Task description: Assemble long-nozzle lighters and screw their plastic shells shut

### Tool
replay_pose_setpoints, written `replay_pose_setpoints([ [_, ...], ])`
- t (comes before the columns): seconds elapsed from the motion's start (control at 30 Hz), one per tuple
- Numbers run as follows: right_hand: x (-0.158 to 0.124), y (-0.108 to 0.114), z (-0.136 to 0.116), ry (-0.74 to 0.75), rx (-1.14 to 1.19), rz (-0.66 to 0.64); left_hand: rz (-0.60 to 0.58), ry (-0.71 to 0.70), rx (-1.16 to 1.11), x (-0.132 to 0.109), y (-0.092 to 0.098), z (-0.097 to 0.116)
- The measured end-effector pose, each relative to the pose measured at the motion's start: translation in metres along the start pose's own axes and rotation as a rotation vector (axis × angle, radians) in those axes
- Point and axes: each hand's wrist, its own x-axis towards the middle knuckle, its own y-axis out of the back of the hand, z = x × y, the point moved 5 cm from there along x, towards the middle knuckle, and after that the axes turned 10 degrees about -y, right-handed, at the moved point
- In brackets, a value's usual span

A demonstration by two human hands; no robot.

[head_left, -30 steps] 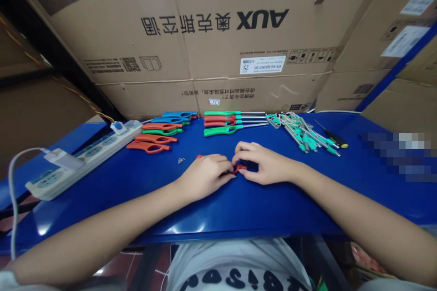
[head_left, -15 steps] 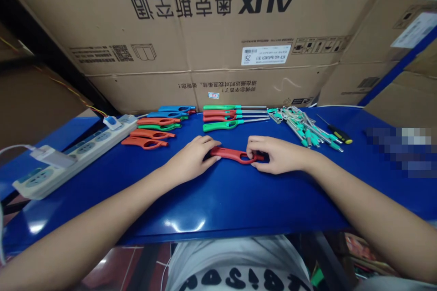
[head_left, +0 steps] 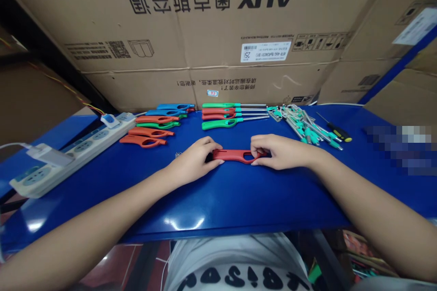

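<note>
Centrally, left hand (head_left: pixel 194 161) and right hand (head_left: pixel 278 151) pinch the red handle shell (head_left: pixel 235 155), fingers hiding both its ends

Matt red plastic handle shell (head_left: pixel 235 155), glossy blue tabletop (head_left: pixel 239 200), matt cardboard boxes (head_left: pixel 205 45)

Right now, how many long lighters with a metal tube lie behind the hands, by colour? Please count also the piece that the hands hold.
Green lighters: 2
Red lighters: 2
Red handle, held between the left hand and the right hand: 1
Total: 5
</note>
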Motion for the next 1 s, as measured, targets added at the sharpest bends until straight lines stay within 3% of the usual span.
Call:
replay_pose_setpoints([
  [0.4, 0.003, 0.003, 0.005, 0.014, 0.182, -0.038, 0.053, 0.006, -0.075, 0.002, -0.003, -0.001],
  [1.0, 0.0, 0.004, -0.003, 0.047, 0.07, -0.047, 0.179, 0.111, -0.284, 0.001, -0.011, -0.003],
])
